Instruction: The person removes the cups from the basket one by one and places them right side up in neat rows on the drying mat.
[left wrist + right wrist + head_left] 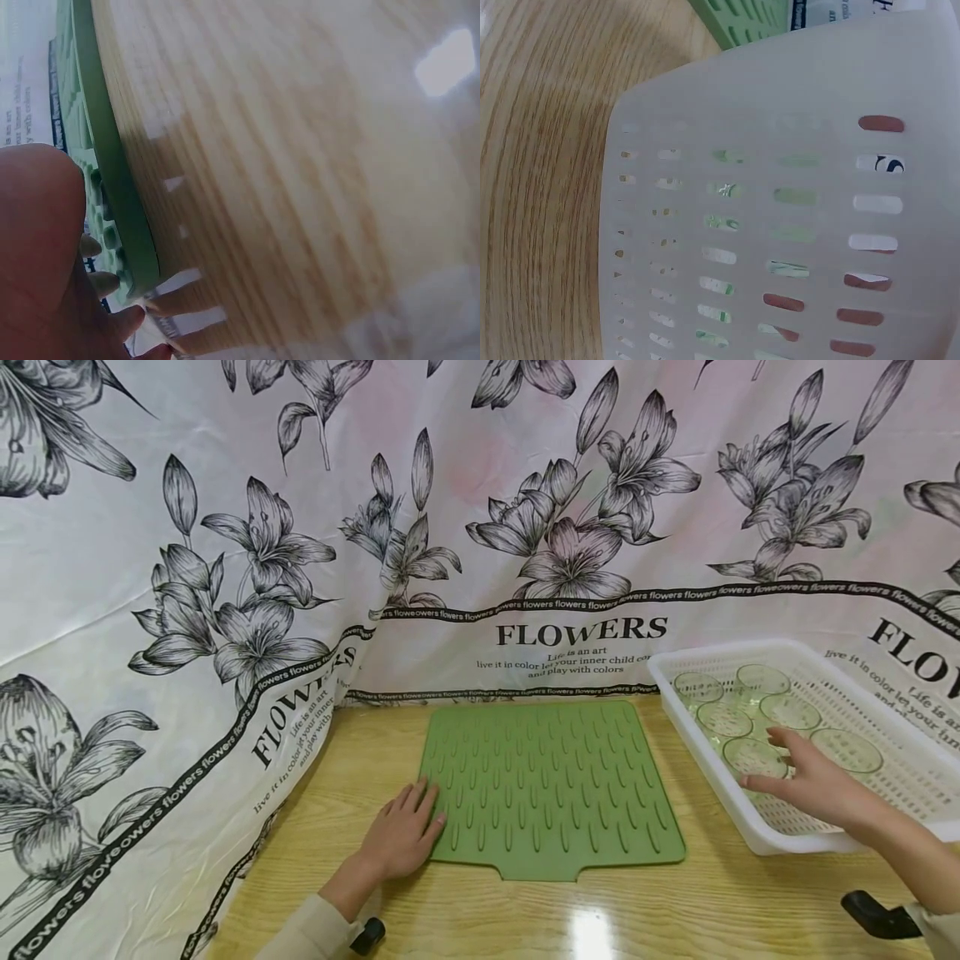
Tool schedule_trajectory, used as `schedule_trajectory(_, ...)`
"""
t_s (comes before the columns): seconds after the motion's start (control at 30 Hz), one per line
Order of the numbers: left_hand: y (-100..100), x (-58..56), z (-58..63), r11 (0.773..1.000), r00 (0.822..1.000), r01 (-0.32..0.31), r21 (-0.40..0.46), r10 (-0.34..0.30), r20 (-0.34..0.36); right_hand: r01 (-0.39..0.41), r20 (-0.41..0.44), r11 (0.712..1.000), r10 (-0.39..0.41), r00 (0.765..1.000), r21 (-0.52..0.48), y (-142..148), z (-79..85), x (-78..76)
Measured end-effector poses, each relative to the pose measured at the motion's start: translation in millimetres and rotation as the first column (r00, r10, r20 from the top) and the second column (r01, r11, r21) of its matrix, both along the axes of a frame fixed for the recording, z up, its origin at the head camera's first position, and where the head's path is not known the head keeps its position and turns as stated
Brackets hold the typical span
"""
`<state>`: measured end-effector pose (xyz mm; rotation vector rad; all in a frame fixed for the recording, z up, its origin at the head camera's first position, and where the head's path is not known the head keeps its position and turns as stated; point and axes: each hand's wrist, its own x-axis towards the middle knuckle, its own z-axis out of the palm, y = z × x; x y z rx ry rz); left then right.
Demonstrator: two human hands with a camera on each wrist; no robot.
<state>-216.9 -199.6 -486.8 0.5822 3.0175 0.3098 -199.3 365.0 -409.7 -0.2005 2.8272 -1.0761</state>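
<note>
Flower-printed cloth [435, 652] hangs behind and to the left of the wood-grain worktop [465, 914]. The left hand [399, 837], released with fingers extended, rests at the left edge of the green studded mat [555, 785]. To the mat's right, a white slotted basket [795, 842] contains six green-tinted glasses [725, 720]. The right hand [813, 781] is at the front-left glass [748, 756], thumb and fingers apart; whether it grips cannot be told.

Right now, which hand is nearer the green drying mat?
Left. The left hand touches the left edge of the green drying mat; the right hand is over the white perforated basket, right of the mat.
</note>
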Motion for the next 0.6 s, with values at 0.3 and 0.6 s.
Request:
schedule_trajectory(0.3, 1.4, 3.4, 2.7, 1.000, 1.000, -0.015, -0.004, 0.015, 0.021, -0.023, 0.028, 1.000, 0.023, 0.999, -0.003, 2.1, -3.4, -2.6)
schedule_trajectory(0.6, -1.8, 1.1, -12.2, 0.999, 1.000, -0.016, -0.040, 0.015, -0.016, -0.035, 0.047, 0.999, 0.035, 0.998, -0.005, 2.4, -4.4, -4.4)
